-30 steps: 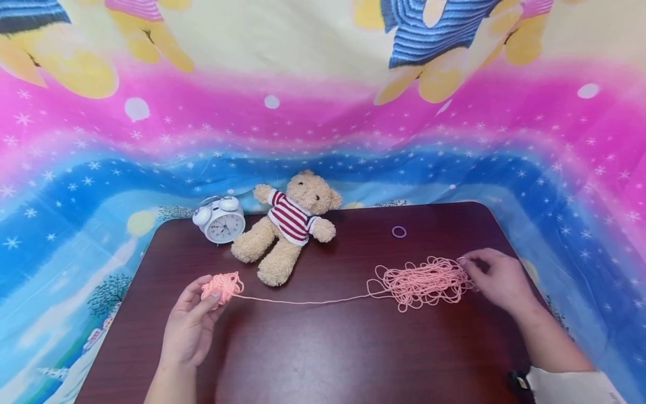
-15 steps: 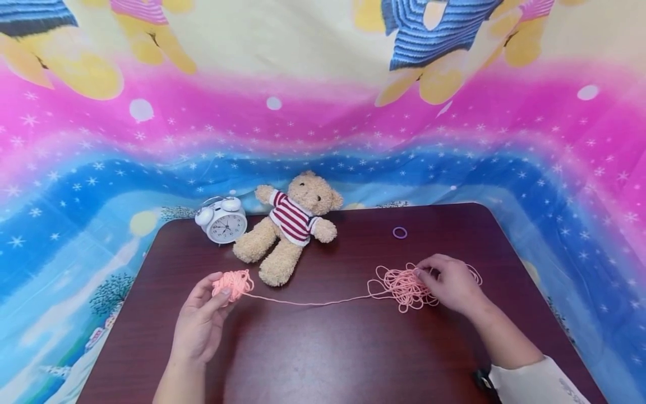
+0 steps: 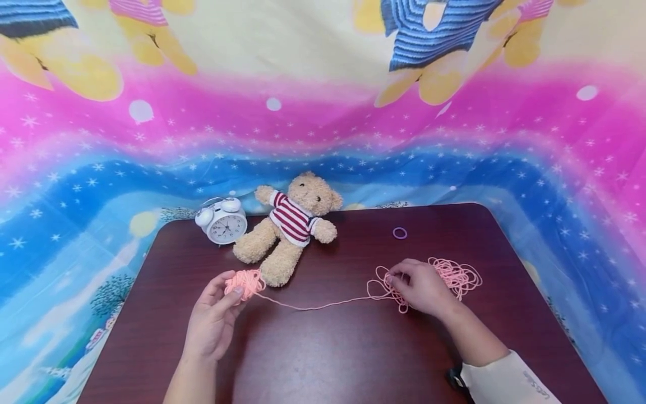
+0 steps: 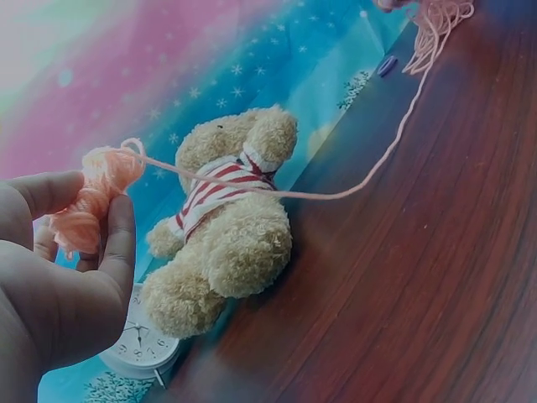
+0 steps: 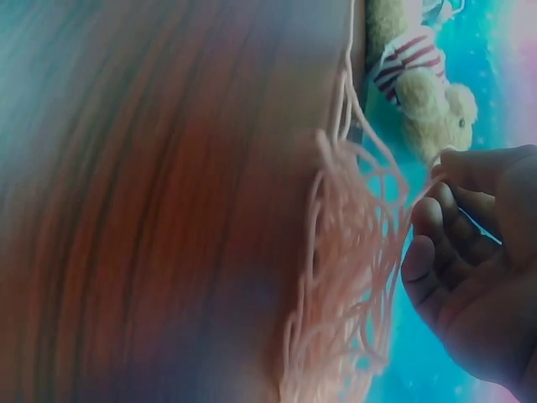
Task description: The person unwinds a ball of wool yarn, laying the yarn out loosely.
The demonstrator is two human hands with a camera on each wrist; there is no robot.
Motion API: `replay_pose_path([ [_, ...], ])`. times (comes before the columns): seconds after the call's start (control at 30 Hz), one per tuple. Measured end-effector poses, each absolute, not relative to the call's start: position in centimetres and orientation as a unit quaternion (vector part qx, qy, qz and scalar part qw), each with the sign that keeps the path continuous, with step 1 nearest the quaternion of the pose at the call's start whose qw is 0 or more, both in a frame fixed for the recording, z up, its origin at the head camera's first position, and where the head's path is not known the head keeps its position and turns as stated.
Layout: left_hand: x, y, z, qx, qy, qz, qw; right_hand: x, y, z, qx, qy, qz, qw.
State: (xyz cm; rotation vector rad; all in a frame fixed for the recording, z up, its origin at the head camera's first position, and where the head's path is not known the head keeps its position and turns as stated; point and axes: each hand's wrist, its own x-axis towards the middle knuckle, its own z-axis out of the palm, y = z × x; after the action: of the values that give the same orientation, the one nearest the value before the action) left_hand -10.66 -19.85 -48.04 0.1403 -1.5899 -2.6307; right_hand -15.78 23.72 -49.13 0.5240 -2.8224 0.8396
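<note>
My left hand grips a small wound bundle of peach-pink yarn between thumb and fingers, held above the table near the teddy bear's foot. From this bundle a single strand sags across to a loose heap of the same yarn on the right of the table. Over the heap's left part is my right hand, hiding some of the loops. In the right wrist view, the thumb and forefinger of that hand pinch a strand drawn up from the blurred heap.
A teddy bear in a striped shirt lies at the back of the dark wooden table. Beside it stands a white alarm clock. A purple ring lies behind the yarn heap. Patterned cloth hangs around the table.
My right hand has moved left across the heap, from its right end to its left part. My left hand has shifted slightly right with the bundle, and the strand between sags a little more.
</note>
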Motion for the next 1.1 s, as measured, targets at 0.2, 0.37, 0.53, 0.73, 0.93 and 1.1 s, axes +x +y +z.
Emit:
replay_pose_path([
  [0.2, -10.7, -19.4, -48.1, 0.051, -0.516, -0.855, 0.026, -15.9, 21.8, -49.6, 0.206, -0.932, 0.290, 0.067],
  [0.37, -10.7, -19.2, -48.1, 0.054, -0.519, -0.853, 0.021, -16.0, 20.3, -49.8, 0.226, -0.925, 0.297, 0.072],
  [0.53, -10.7, -19.0, -48.2, 0.050, -0.518, -0.854, 0.018, -16.0, 18.6, -49.5, 0.242, -0.916, 0.315, 0.054],
  [0.73, -10.7, -18.8, -48.2, 0.050, -0.520, -0.852, 0.016, -16.0, 16.6, -49.2, 0.269, -0.903, 0.333, 0.042],
  [0.93, -10.7, -18.6, -48.1, 0.056, -0.526, -0.849, 0.017, -16.0, 14.5, -49.1, 0.279, -0.893, 0.351, 0.034],
  [1.1, -10.7, -18.5, -48.1, 0.057, -0.522, -0.851, 0.014, -16.0, 12.4, -48.9, 0.287, -0.885, 0.367, 0.014],
])
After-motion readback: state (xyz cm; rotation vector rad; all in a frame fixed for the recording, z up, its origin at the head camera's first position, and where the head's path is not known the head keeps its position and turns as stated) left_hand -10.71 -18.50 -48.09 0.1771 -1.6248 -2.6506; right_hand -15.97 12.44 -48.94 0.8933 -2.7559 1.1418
